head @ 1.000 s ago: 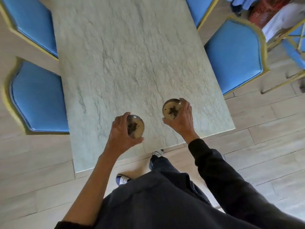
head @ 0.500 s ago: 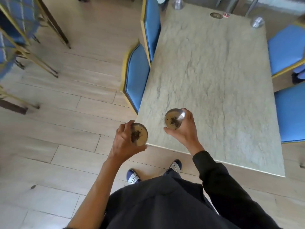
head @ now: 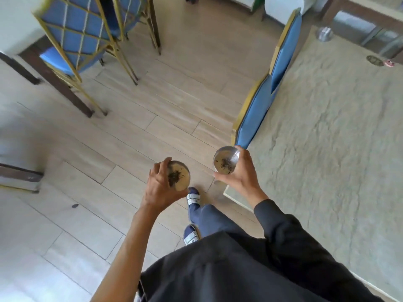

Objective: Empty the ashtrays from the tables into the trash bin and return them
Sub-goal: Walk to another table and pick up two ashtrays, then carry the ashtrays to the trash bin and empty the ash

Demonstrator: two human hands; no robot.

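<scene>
Ashtrays, two in number, are both off the worktop [head: 327, 138] and carried over the wooden floor [head: 135, 131]. The left ashtray [head: 178, 175] sits in the left hand [head: 162, 186], fingers curled over its far rim and thumb under the near edge; part of its rim is covered by those fingers. The right ashtray [head: 224, 162] is gripped by the right hand [head: 241, 174], fingers wrapped round its right side, thumb along the lower edge, so its outer wall is largely hidden. Each holds a dark clump of ash on a tan base; finer contents cannot be made out. The stone-patterned worktop lies to the right, cut off by the frame edge. At its far end stand a metallic round object [head: 325, 34], a dark disc [head: 374, 60] and a small red item [head: 390, 63], all too small to identify. A blue chair [head: 257, 110] is pushed against the worktop edge. More blue chairs [head: 76, 35] at upper left are blurred. Two shoes [head: 193, 198] show below the hands.
</scene>
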